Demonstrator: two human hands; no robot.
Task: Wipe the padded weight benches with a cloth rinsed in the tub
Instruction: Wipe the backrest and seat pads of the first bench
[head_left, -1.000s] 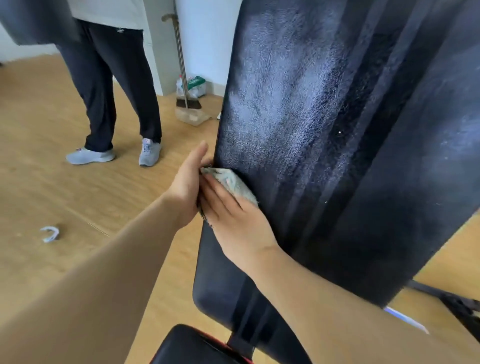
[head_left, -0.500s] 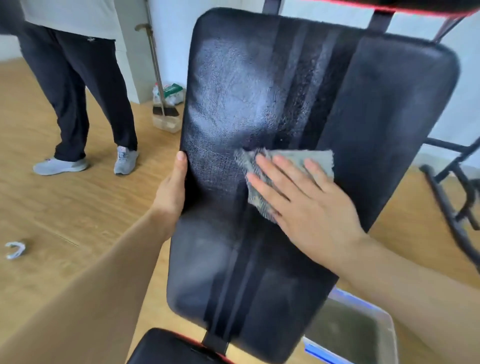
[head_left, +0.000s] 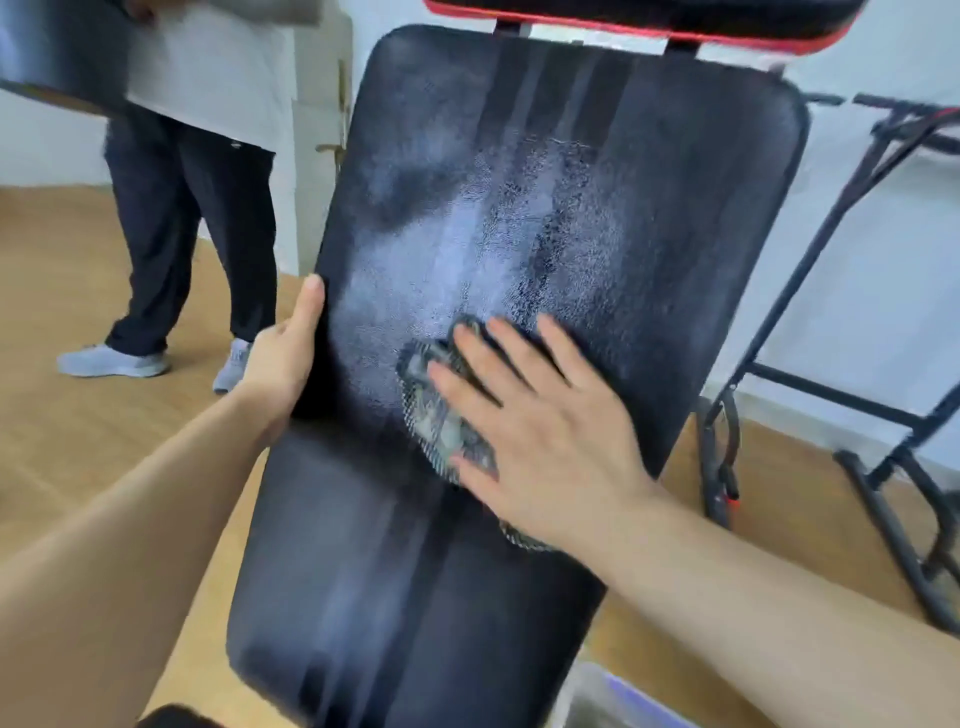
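A black padded bench back (head_left: 519, 208) stands tilted in front of me, with wet streaks across its middle. My right hand (head_left: 535, 431) lies flat on the pad with fingers spread, pressing a bunched grey cloth (head_left: 441, 415) against it; most of the cloth is hidden under the palm. My left hand (head_left: 285, 358) grips the pad's left edge, thumb on the front face. A corner of the water tub (head_left: 597, 701) shows at the bottom right, below the pad.
A person in dark trousers (head_left: 192, 234) and grey shoes stands on the wooden floor at the left. A black metal frame (head_left: 810, 374) stands at the right by the white wall. A red-trimmed pad (head_left: 639, 21) sits above the bench back.
My right hand and the cloth have slid from the pad's left edge to its middle and a little down. The cloth is more bunched. The view has pulled back and up.
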